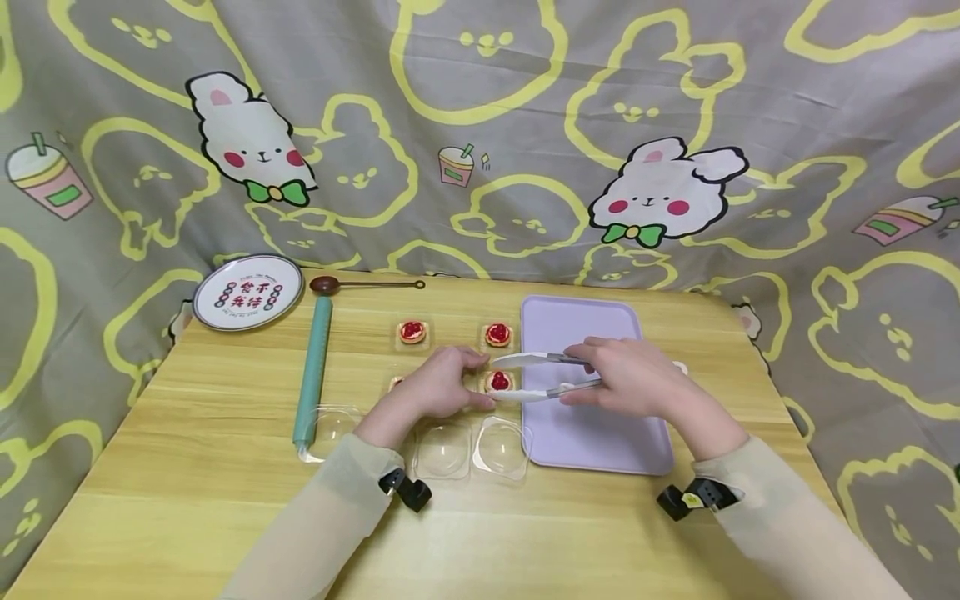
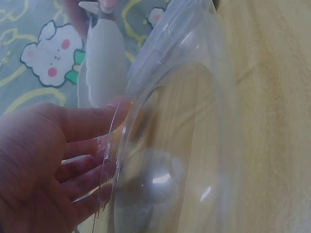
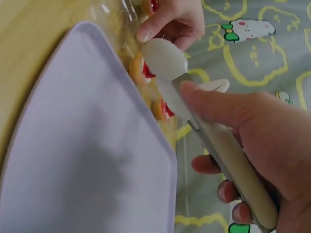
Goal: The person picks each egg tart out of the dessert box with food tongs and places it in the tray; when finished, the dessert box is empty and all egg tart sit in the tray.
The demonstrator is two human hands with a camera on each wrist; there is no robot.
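At the tray (image 1: 600, 446), right grip (image 1: 636, 375) holds tongs (image 1: 528, 395), left grip (image 1: 441, 385) apparently a box (image 1: 482, 379) with 1 tart (image 1: 499, 381).

2 beige sleeves (image 1: 318, 512), black wrist cameras (image 1: 414, 495); 1 yellow mark (image 1: 692, 500)

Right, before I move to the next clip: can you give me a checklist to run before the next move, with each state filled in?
1. Tongs in the right hand: ok, held.
2. Tong tips apart around the near-right tart: ok in the head view, one tip on either side.
3. Tips in firm contact with the tart: cannot tell.
4. Tart uncovered: ok, its top is exposed and a clear lid lies on the near side.
5. Left hand steadying that tart's container: cannot tell; fingers are beside it, grip unclear.
6. Lilac tray close by: ok, just right of the tart.
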